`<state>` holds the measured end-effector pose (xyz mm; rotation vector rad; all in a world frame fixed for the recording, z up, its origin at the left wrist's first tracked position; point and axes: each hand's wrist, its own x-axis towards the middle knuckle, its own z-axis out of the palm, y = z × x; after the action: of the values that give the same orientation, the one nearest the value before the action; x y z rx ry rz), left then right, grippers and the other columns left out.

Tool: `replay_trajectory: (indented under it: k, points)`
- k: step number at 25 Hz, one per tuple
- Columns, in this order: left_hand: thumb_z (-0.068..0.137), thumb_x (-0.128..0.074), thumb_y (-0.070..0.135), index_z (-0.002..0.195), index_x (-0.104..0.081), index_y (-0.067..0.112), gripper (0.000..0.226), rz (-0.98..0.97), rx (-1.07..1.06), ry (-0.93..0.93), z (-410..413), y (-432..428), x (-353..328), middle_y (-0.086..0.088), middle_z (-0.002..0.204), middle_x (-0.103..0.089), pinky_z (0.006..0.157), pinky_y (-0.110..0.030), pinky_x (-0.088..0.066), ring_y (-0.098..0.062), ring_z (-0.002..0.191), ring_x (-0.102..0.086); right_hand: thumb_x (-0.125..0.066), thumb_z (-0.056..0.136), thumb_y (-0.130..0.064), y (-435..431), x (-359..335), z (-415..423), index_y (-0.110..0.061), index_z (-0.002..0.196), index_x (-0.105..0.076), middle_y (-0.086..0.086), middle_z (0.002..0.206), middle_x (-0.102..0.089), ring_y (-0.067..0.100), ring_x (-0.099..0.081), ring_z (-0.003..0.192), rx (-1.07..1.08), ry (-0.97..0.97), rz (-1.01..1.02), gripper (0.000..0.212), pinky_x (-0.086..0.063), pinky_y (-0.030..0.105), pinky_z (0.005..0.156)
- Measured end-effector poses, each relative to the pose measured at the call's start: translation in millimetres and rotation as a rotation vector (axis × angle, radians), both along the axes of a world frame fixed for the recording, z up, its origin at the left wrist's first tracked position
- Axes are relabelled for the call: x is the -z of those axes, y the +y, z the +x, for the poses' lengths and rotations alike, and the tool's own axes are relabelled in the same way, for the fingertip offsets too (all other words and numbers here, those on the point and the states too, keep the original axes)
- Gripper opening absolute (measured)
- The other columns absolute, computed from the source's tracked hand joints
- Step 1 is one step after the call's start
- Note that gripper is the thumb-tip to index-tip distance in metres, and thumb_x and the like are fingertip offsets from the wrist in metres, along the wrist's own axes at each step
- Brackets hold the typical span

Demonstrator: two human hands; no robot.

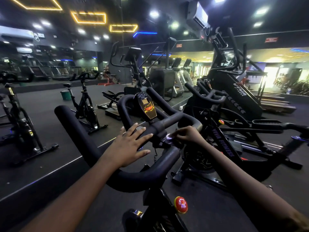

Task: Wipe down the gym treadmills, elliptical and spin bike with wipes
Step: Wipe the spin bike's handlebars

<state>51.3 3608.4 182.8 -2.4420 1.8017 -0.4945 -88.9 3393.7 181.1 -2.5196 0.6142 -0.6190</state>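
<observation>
A black spin bike stands right in front of me, its curved handlebar filling the centre of the head view. A small console with an orange display sits at the bar's middle. My left hand lies flat with straight fingers on the left part of the bar, near a metal sensor plate. My right hand pinches a small crumpled white wipe against the clamp just right of the bar's centre. Below, a red stop knob sticks out of the frame.
A second spin bike stands close on my right. Two more bikes stand on the left by a mirror wall, with a green bin. An elliptical, a stair climber and treadmills line the back. The floor is dark rubber.
</observation>
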Motion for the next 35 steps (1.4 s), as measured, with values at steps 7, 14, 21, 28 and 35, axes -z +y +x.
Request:
replay_trajectory:
  k: [7, 14, 21, 28, 35]
  points:
    - [0.058, 0.02, 0.069, 0.15, 0.001, 0.04, 0.098, 0.006, 0.0, -0.009, -0.3, 0.1, -0.2, 0.004, 0.161, -0.001, 0.118, -0.047, 0.0, -0.019, 0.147, 0.012, -0.07, 0.08, -0.019, 13.8, 14.9, -55.5, -0.028, 0.089, -0.076, 0.005, 0.071, -0.071, -0.004, -0.055, 0.062, 0.162, -0.107, 0.043, 0.014, -0.037, 0.011, 0.057]
    - [0.037, 0.047, 0.076, 0.15, 0.002, 0.041, 0.126, 0.013, -0.003, -0.014, 1.0, 0.9, 2.1, 0.005, 0.161, 0.0, 0.117, -0.047, 0.0, -0.019, 0.147, 0.012, -0.071, 0.082, -0.019, 32.7, -43.2, 15.5, -0.024, 0.1, -0.074, -0.007, 0.078, -0.072, -0.016, -0.052, 0.06, -0.014, -0.423, -0.149, 0.019, -0.037, 0.007, 0.057]
    - [0.037, 0.044, 0.079, 0.149, 0.0, 0.043, 0.126, -0.008, -0.001, 0.021, -0.3, 1.4, 0.6, 0.008, 0.161, 0.001, 0.117, -0.045, 0.003, -0.017, 0.146, 0.015, -0.059, 0.081, -0.001, 24.9, -53.6, 84.8, -0.015, 0.122, -0.062, 0.005, 0.127, -0.06, 0.012, -0.056, 0.113, -0.16, -0.434, -0.509, 0.043, -0.048, 0.024, 0.09]
    - [0.039, 0.042, 0.08, 0.15, -0.001, 0.041, 0.125, 0.003, -0.007, 0.013, 0.1, 0.5, -1.1, 0.005, 0.161, 0.0, 0.117, -0.048, 0.002, -0.018, 0.147, 0.014, -0.065, 0.07, -0.004, 46.9, -12.6, 50.8, -0.002, 0.114, -0.065, 0.02, 0.109, -0.067, 0.028, -0.066, 0.097, -0.198, -0.465, -0.437, 0.044, -0.055, 0.037, 0.076]
    - [0.07, 0.01, 0.073, 0.15, -0.002, 0.04, 0.087, 0.03, -0.012, 0.006, -0.6, 1.3, -2.5, 0.005, 0.161, 0.001, 0.118, -0.049, 0.003, -0.018, 0.146, 0.015, -0.061, 0.08, -0.002, 16.5, -54.2, 85.7, -0.012, 0.107, -0.07, 0.002, 0.103, -0.071, -0.004, -0.057, 0.094, -0.092, -0.465, -0.437, 0.03, -0.044, 0.014, 0.075]
